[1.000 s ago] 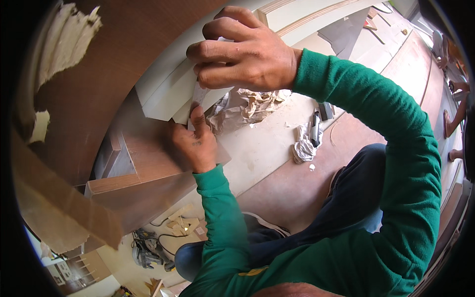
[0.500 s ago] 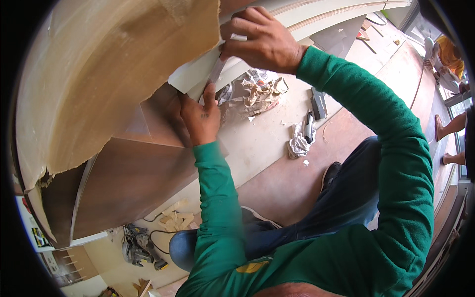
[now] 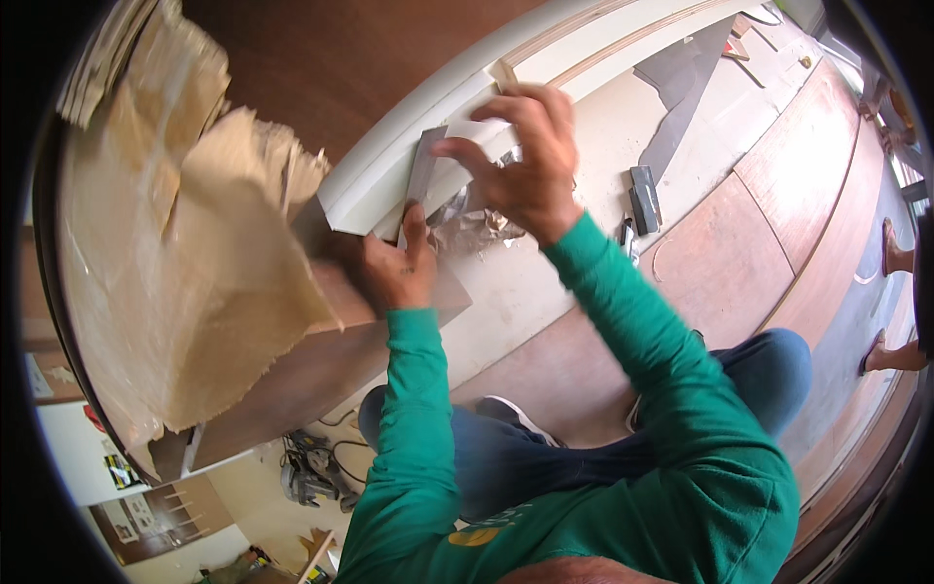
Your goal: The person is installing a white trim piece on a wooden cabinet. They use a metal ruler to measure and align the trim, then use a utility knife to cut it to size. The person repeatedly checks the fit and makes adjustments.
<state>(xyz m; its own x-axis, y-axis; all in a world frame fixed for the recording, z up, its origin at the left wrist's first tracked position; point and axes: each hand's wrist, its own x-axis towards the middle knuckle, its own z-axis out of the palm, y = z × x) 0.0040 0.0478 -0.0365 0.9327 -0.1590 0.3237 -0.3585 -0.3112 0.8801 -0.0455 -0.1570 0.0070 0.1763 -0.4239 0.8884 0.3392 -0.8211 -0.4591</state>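
My left hand (image 3: 399, 261) grips the lower end of a narrow grey strip (image 3: 422, 167), thumb on it, against the edge of a long white board (image 3: 362, 195) above a brown wooden panel (image 3: 292, 370). My right hand (image 3: 525, 165), slightly blurred, is raised beside the strip's upper end with fingers spread and bent and its thumb near the strip; nothing shows in it. Torn brown paper (image 3: 233, 253) hangs at the left. Crumpled paper (image 3: 472, 232) lies behind my hands, partly hidden.
Dark tool pieces (image 3: 644, 200) lie on the pale floor board at the right, near reddish boards (image 3: 778, 214). A corded power tool (image 3: 306, 467) sits at the lower left. A co-worker's feet (image 3: 876, 360) and legs show at the far right. My bent knees are below.
My right hand has come down and right, its fingers opening away from the strip. My left hand still grips the strip. The hanging paper and the view have shifted.
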